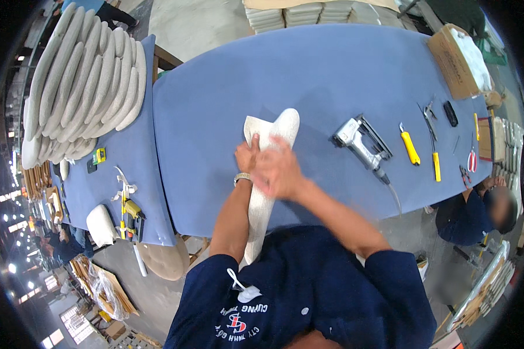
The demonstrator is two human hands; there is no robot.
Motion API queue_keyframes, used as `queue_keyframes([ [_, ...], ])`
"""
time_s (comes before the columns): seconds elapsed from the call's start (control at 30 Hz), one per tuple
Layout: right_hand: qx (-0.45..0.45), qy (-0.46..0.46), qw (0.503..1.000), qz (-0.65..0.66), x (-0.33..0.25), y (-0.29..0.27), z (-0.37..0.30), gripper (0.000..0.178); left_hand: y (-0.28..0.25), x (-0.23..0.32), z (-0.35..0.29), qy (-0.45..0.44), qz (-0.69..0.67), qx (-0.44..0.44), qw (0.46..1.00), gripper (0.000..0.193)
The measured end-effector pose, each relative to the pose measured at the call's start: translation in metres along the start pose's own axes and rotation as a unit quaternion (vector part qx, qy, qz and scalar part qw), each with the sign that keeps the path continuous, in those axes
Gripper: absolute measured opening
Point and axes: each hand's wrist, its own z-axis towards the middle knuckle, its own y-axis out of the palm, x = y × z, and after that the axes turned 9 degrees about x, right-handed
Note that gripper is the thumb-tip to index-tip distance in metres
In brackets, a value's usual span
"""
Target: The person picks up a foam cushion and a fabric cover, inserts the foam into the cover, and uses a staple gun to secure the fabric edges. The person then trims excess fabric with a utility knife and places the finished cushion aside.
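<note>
Blue tabletop [215,87]; fingers [255,142] on long, seemingly woven, off-white cushion [261,209].

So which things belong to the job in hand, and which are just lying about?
In the job now:
pale padded piece
left hand, on it
right hand, blurred over it
blue table, beneath

Lying untouched, though some may serve the job:
silver staple gun
yellow-handled tool beside it
red-handled scissors
cardboard box

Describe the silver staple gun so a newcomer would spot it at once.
Find the big blue table in front of the person. On it, the staple gun lies between the right hand and a yellow-handled tool. Unlike that slim tool, it is bulky and silver, with a hose trailing from it.
</note>
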Motion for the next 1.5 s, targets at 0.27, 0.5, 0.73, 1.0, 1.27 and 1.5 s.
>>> queue_keyframes([
  [0.27,0.181,0.201,0.96,0.066,-0.012,0.007,-0.023,0.067,-0.009,-0.02,0.0,0.003,-0.007,0.018,1.0,0.064],
  [0.5,0.207,0.553,0.641,0.491,0.007,0.038,-0.076,0.083,-0.092,0.032,-0.098,0.161,-0.178,-0.013,0.971,0.057],
  [0.73,0.008,0.424,0.771,0.475,-0.039,0.016,0.052,0.064,-0.154,0.086,-0.127,0.017,-0.593,-0.078,0.801,0.072],
  [1.0,-0.405,0.182,0.88,0.171,-0.089,-0.003,0.081,0.06,-0.196,0.089,-0.201,-0.005,-0.648,0.237,0.724,0.079],
  [1.27,-0.425,0.084,0.889,-0.152,-0.05,-0.077,-0.043,0.08,-0.173,-0.034,-0.18,0.014,-0.311,0.249,0.917,0.085],
  [1.5,-0.26,0.186,0.947,-0.031,-0.011,-0.098,-0.05,0.06,-0.274,-0.023,-0.136,0.29,0.324,0.038,0.9,0.092],
])
